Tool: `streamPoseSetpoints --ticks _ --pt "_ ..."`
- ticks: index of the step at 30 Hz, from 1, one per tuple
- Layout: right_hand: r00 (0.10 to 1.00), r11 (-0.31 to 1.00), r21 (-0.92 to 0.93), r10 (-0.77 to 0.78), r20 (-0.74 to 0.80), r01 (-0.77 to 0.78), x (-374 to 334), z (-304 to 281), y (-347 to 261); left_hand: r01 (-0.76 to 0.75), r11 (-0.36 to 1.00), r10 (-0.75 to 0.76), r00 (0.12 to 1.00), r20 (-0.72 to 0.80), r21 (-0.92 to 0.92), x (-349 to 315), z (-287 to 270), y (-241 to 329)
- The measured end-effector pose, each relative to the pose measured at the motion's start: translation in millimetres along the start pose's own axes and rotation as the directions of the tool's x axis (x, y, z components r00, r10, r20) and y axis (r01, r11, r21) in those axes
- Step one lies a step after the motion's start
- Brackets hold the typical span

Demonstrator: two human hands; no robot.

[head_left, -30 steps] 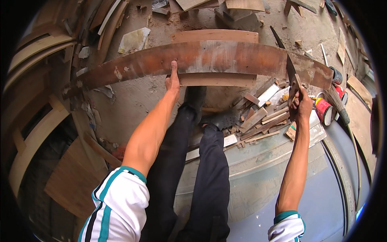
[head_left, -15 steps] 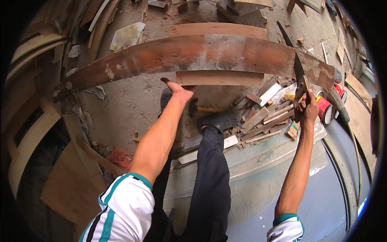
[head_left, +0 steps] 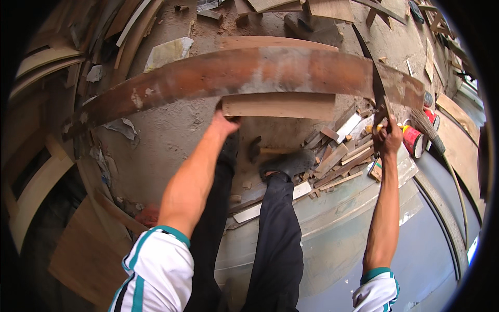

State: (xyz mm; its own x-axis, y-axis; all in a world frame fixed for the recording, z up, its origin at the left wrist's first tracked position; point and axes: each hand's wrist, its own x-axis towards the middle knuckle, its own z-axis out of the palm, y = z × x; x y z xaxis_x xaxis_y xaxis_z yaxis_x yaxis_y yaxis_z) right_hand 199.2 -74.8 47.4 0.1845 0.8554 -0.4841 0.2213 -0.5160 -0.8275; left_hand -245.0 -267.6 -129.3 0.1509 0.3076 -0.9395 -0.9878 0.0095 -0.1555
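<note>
A long reddish-brown plank (head_left: 239, 74) lies crosswise in front of me. Beneath it sits a shorter pale wooden board (head_left: 280, 106), its near part showing below the plank. My left hand (head_left: 227, 124) grips this board at its near left corner; some fingers are hidden by the wood. Held in my right hand (head_left: 389, 139) is a handsaw (head_left: 378, 86) by its wooden handle. The saw's dark blade crosses the plank near its right end, tip pointing away. Whether the teeth are in the wood I cannot tell.
Wood offcuts (head_left: 345, 156) are heaped beside my right foot, near a hammer (head_left: 254, 149). A red can (head_left: 413, 140) and a straw broom (head_left: 429, 127) stand at the right. Curved boards (head_left: 49, 62) lean at the left, and a broken slab (head_left: 169, 53) lies beyond the plank.
My left thumb, spread to the left before, is now drawn in at the board's corner. The short board shows more of its near face. My right hand keeps hold of the saw across the plank.
</note>
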Motion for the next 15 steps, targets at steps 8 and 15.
streamPoseSetpoints --ticks 8,15 --pt "0.995 0.999 -0.041 -0.021 -0.097 0.017 -66 104 -7 -0.101 0.989 0.101 0.995 0.006 0.108 -18 -63 103" --pt "0.991 0.997 -0.033 0.065 -0.118 -0.069 -93 94 5 -0.086 0.896 0.108 0.994 -0.027 0.435 -42 -51 123"
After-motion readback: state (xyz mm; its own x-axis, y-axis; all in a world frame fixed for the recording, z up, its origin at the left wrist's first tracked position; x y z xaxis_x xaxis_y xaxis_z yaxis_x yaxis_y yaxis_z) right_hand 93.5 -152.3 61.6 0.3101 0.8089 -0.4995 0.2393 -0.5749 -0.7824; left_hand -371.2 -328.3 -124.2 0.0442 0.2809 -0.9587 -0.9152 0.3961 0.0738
